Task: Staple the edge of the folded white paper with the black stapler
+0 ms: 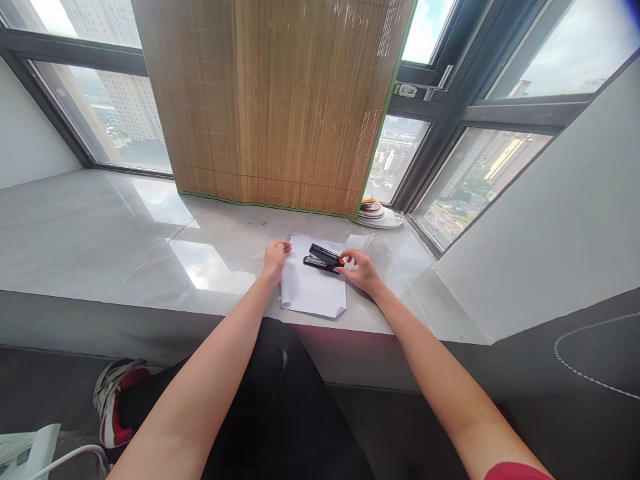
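White paper sheets [313, 290] lie on the grey stone sill, with a curled lower right corner. Over their upper part is a black stapler [324, 259] with an orange spot near its right end. My right hand [363, 272] grips that right end between thumb and fingers. At the upper left edge of the paper is my left hand [277, 259], its fingers pressed together; whether the paper's edge is pinched in them is too small to tell.
Behind the paper, a bamboo blind [280, 107] hangs down to the sill [125, 233]. Stacked plates [377, 217] stand by the window corner at the back right. A white wall [530, 233] bounds the right side. My knee is below the sill's front edge.
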